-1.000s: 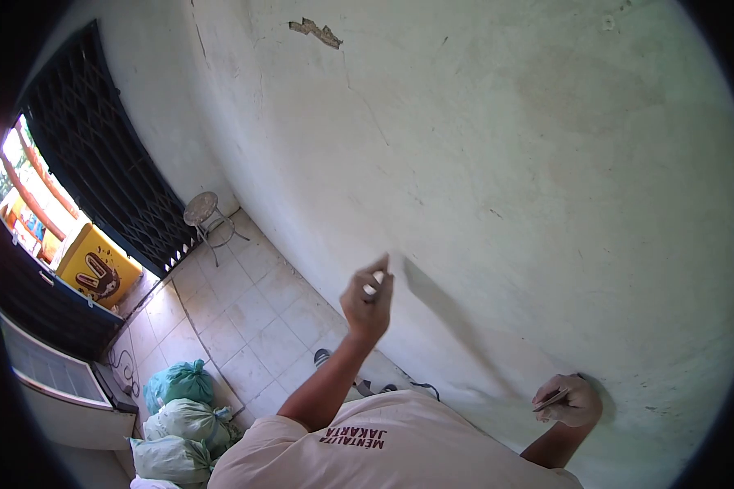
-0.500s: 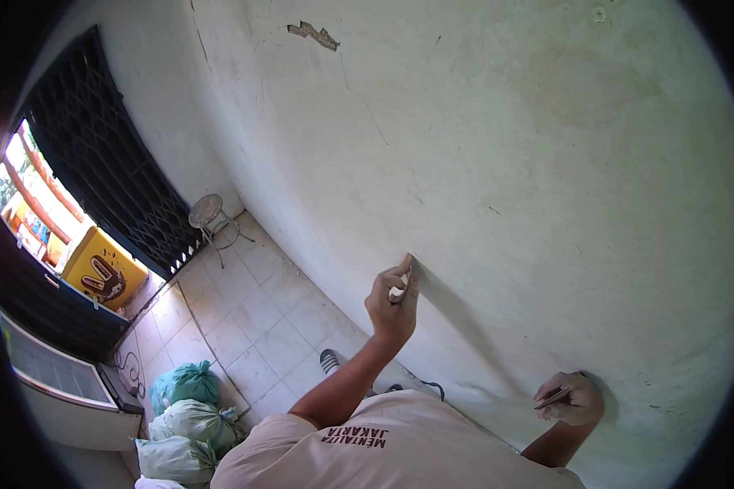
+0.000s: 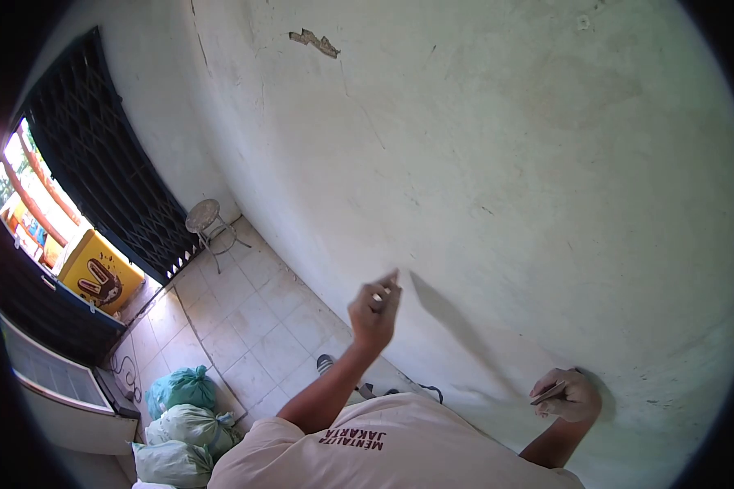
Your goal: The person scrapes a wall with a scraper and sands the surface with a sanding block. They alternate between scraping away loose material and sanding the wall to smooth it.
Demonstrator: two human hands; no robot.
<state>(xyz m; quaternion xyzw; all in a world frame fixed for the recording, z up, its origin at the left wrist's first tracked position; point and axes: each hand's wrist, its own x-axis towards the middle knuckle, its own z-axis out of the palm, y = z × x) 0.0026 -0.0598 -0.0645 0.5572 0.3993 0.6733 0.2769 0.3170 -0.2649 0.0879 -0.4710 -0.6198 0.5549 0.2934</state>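
Note:
My left hand [image 3: 374,311] is raised near the wall [image 3: 497,269], its fingers pinched together and slightly blurred. A thin edge shows at the fingertips, but I cannot make out what it is. The hand's shadow falls on the wall to its right, with a gap between them. Lower right, close to the wall, my right hand [image 3: 575,397] is closed on a thin, flat, brownish piece [image 3: 550,394], seen almost edge-on. Both hands look dusty. The wall is pale and scuffed, with a chipped patch [image 3: 315,43] near the top.
A round stool [image 3: 203,215] stands by the wall near a dark folding gate [image 3: 98,147]. Tied bags [image 3: 179,424] are piled on the tiled floor [image 3: 257,350] at lower left. A yellow box [image 3: 99,273] sits at the doorway. A sandalled foot [image 3: 324,363] shows below my left arm.
My left hand has come away from the wall, moving left and slightly down; its shadow is now separated from it. My right hand has hardly moved.

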